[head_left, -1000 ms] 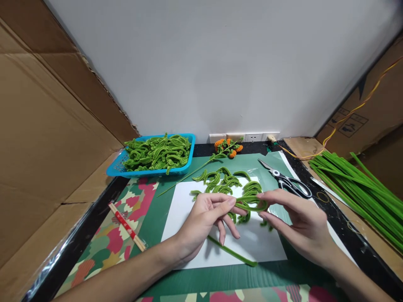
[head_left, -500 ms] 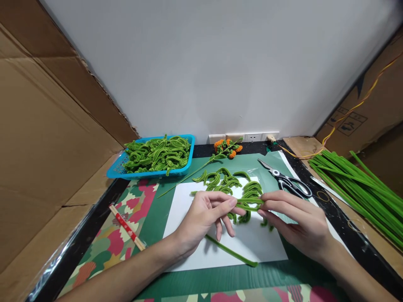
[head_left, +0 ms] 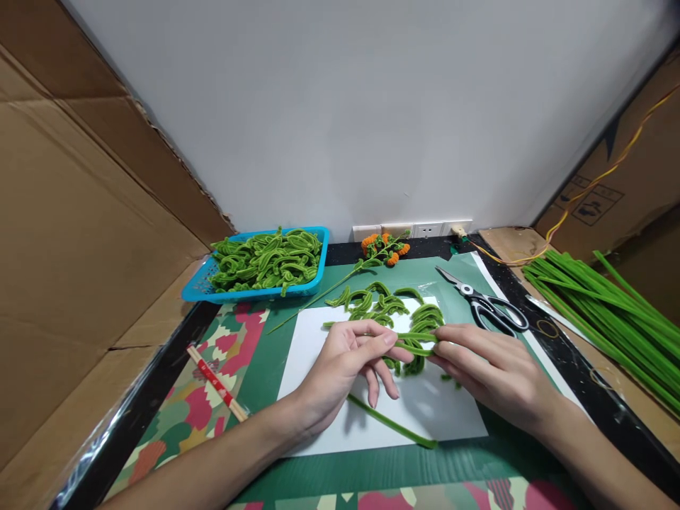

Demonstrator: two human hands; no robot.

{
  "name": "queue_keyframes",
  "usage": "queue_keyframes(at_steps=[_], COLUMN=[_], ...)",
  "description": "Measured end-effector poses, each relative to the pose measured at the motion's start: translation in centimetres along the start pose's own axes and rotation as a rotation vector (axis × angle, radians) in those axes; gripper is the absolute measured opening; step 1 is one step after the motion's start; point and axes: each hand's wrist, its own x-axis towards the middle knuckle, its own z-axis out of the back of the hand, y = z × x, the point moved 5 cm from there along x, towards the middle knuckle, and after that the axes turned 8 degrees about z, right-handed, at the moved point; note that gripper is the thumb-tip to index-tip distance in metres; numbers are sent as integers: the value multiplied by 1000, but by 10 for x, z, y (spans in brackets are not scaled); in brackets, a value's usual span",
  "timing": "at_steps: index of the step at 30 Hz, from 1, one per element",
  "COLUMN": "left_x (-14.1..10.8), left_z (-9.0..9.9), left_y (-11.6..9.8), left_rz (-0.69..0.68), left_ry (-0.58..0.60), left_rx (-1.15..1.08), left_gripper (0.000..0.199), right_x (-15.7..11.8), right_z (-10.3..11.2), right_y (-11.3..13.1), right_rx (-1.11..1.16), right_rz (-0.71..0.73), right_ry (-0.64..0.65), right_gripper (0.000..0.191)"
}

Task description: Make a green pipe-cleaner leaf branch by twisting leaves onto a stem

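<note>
Between my two hands stretches a green pipe cleaner (head_left: 417, 337), folded so that two strands run side by side. Thumb and index finger of my left hand (head_left: 353, 358) pinch its left end, the other fingers loosely spread. My right hand (head_left: 491, 365) grips the right end with its fingertips; the tip itself is hidden. Behind and below lie several curved green pipe-cleaner leaves (head_left: 425, 317) on a white sheet of paper (head_left: 451, 418). A straight green pipe cleaner (head_left: 393, 423) rests on the paper in front of my left hand.
A blue basket (head_left: 255, 294) heaped with green leaf shapes stands back left. An orange-flowered stem (head_left: 372, 258) lies by the wall. Scissors (head_left: 481, 301) rest at right, beside a bundle of green pipe cleaners (head_left: 605, 319). Red-wrapped chopsticks (head_left: 217, 382) lie at left.
My right hand has shifted slightly left along the folded pipe cleaner, toward my left hand. The left hand keeps its pinch nearly unchanged.
</note>
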Motion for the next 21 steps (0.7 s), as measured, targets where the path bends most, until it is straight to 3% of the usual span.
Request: queue_keyframes(at_steps=[21], left_x=[7], left_z=[8], left_y=[6], left_rz=[-4], left_ry=[-18], left_rx=[91], left_gripper=[39], right_x=[2], right_z=[4], right_y=[-1], right_rx=[112], right_rz=[-67], right_ry=[-36], right_gripper=[16])
